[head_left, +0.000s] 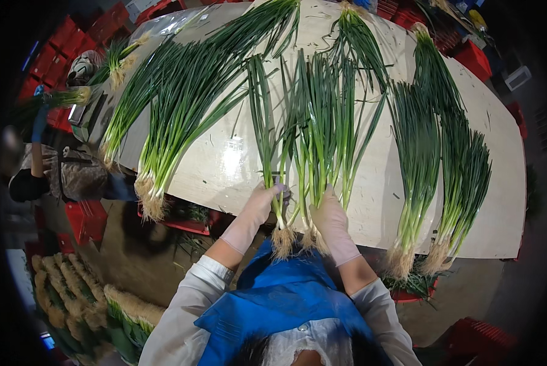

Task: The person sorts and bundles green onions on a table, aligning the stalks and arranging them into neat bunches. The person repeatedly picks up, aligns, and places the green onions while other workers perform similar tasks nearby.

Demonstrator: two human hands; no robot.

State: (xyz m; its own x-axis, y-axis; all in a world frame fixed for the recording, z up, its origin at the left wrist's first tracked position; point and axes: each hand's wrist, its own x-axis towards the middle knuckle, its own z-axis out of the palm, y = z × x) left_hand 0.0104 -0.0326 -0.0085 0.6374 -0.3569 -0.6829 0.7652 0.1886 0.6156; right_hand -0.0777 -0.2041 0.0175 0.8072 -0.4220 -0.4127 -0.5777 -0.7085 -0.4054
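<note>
My left hand [257, 203], in a pale thin glove, grips a few green onion stalks [280, 208] low down, just above their roots. My right hand [332, 217], gloved alike, is closed around the lower stems of a looser bunch of green onions [319, 119]. The leaves of both lots spread away from me over the pale tabletop [223, 183]. Their tan roots [283, 240] hang at the near edge, against my blue apron [296, 293]. The fingers of my right hand are partly hidden by the stems.
Thick green onion bunches lie left [182, 105] and right [410, 174], roots over the near edge. A co-worker [67, 169] at far left holds a bunch [67, 97]. Red crates [86, 219] stand around, and bundled onions [72, 293] are stacked at lower left.
</note>
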